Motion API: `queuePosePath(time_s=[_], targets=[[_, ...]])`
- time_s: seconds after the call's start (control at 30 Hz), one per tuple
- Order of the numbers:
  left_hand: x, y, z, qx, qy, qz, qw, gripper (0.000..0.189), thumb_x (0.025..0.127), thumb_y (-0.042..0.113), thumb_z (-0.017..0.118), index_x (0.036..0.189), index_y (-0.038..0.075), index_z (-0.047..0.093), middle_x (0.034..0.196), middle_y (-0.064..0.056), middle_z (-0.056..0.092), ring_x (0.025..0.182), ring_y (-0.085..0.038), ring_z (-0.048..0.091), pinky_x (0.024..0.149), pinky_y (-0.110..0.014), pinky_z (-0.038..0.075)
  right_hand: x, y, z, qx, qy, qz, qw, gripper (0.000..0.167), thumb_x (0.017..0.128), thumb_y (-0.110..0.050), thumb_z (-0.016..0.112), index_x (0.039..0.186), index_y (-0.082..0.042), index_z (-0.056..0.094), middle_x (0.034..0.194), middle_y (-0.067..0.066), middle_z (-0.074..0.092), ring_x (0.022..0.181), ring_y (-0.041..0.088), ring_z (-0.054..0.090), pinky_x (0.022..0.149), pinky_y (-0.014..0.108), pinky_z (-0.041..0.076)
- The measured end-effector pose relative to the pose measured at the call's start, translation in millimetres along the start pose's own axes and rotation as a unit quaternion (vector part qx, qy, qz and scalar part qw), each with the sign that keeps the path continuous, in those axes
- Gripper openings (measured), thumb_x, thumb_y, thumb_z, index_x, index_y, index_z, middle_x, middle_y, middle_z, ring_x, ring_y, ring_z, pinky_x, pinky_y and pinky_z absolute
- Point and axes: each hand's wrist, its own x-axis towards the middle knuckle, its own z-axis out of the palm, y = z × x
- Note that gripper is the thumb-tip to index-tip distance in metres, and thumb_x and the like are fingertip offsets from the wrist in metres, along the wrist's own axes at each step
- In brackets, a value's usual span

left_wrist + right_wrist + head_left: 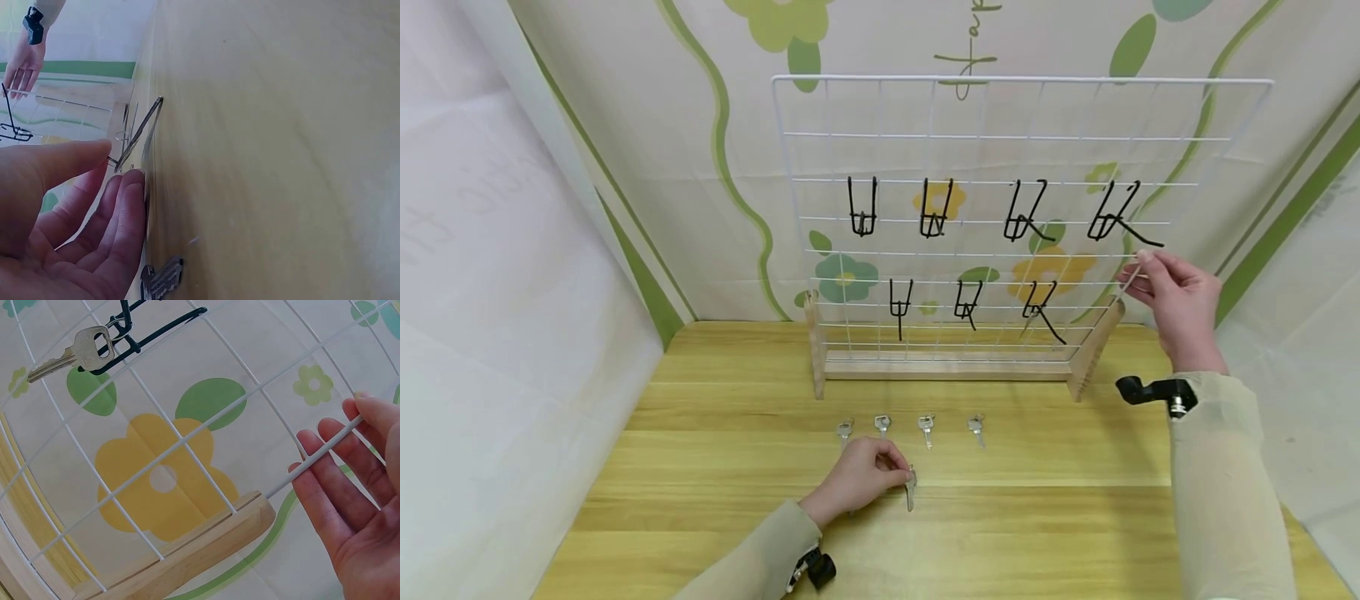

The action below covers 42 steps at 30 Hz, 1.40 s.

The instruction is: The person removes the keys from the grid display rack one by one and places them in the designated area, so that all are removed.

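Observation:
My left hand [861, 477] is low over the wooden table, its thumb and fingers pinching a silver key [911, 492] that points down toward the tabletop. Several more keys [927, 429] lie in a row just beyond that hand, and another key [164, 280] shows beneath it in the left wrist view. With my right hand [1183, 304] I grip the right edge wire of a white wire grid rack [1022, 80], thumb on one side and fingertips on the other. A key [94, 349] hangs by its ring from a black hook [1037, 310] at the lower right of the grid.
Black hooks [862, 208] hang on the grid in two rows. A wooden base [947, 367] with side supports holds the grid upright on the table [722, 467]. Behind it stands a flower-patterned cloth backdrop [865, 108], and white cloth [497, 333] hangs at the left.

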Motion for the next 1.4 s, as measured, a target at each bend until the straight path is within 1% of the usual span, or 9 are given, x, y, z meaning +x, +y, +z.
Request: queuePosePath(time_s=[0.27,0.53,0.7,0.83,0.9,1.0,1.13,1.3,1.4], targets=[[3.0,0.8,0.4,0.037,0.012,-0.003,0.9992,0.012,0.088,0.01,0.081,0.081,0.016,0.074,0.076,0.01,0.066,0.064,-0.007,0.061,0.06,-0.024,0.052,2.2,3,-2,0.004,-0.001,-0.004,1.0,0.032,0.093,-0.012,0.075,0.119,0.006,0.071,0.093,0.016,0.075,0.08,0.021,0.076,0.076,0.034,0.056],[5.2,2.2,2.0,0.053,0.031,-0.012,0.998,0.011,0.086,0.01,0.083,0.084,0.013,0.073,0.075,0.008,0.065,0.065,-0.006,0.06,0.061,-0.025,0.051,2.9,5,-3,0.001,0.003,-0.002,1.0,0.033,0.093,-0.014,0.076,0.119,0.005,0.071,0.094,0.016,0.075,0.079,0.021,0.075,0.075,0.033,0.056],[6.5,9.1,-1.0,0.02,0.037,-0.009,0.9991,0.014,0.085,0.01,0.083,0.094,0.007,0.073,0.077,0.006,0.065,0.067,-0.009,0.061,0.06,-0.026,0.052,3.2,5,-4,0.005,0.002,-0.002,1.0,0.033,0.093,-0.013,0.076,0.12,0.006,0.071,0.095,0.016,0.075,0.08,0.021,0.075,0.076,0.034,0.056],[13.1,27.9,-4.4,-0.016,0.044,0.003,0.9989,0.02,0.088,0.018,0.082,0.103,0.007,0.074,0.085,0.007,0.068,0.075,-0.011,0.065,0.067,-0.027,0.056,3.2,5,-4,0.011,0.001,-0.003,0.9999,0.033,0.093,-0.012,0.076,0.119,0.006,0.071,0.093,0.016,0.075,0.08,0.022,0.075,0.076,0.035,0.055],[19.8,41.4,-4.1,-0.022,0.059,0.018,0.9978,0.021,0.089,0.023,0.082,0.105,0.011,0.075,0.089,0.009,0.07,0.08,-0.009,0.066,0.072,-0.027,0.056,3.1,5,-3,0.013,0.001,-0.005,0.9999,0.033,0.093,-0.012,0.076,0.119,0.007,0.071,0.093,0.016,0.075,0.08,0.022,0.075,0.076,0.035,0.055],[35.2,62.6,0.5,-0.046,0.08,0.047,0.9947,0.024,0.089,0.024,0.082,0.109,0.013,0.076,0.096,0.007,0.072,0.085,-0.008,0.068,0.078,-0.025,0.057,2.7,4,-4,0.014,0.001,-0.008,0.9999,0.032,0.093,-0.011,0.075,0.119,0.007,0.071,0.093,0.017,0.075,0.08,0.022,0.076,0.076,0.036,0.055],[58.9,85.7,12.8,-0.092,0.09,0.076,0.9887,0.027,0.089,0.017,0.081,0.114,0.01,0.075,0.104,-0.001,0.074,0.089,-0.008,0.068,0.082,-0.024,0.056,2.8,3,-5,0.011,0.001,-0.005,0.9999,0.031,0.093,-0.012,0.075,0.118,0.007,0.071,0.093,0.017,0.075,0.08,0.022,0.076,0.076,0.036,0.055],[87.3,98.3,36.0,-0.143,0.083,0.093,0.9818,0.027,0.09,0.015,0.081,0.117,0.012,0.075,0.105,0.007,0.073,0.09,-0.005,0.069,0.081,-0.023,0.056,3.2,3,-3,-0.001,0.0,0.002,1.0,0.031,0.093,-0.014,0.076,0.117,0.005,0.072,0.094,0.017,0.075,0.08,0.022,0.076,0.076,0.034,0.056],[103.0,103.5,49.6,-0.167,0.093,0.099,0.9765,0.027,0.091,0.017,0.08,0.117,0.014,0.075,0.104,0.011,0.072,0.091,-0.004,0.068,0.082,-0.022,0.056,2.9,3,-2,-0.002,0.001,0.001,1.0,0.032,0.093,-0.013,0.075,0.118,0.006,0.072,0.094,0.017,0.075,0.08,0.022,0.075,0.076,0.034,0.056]])
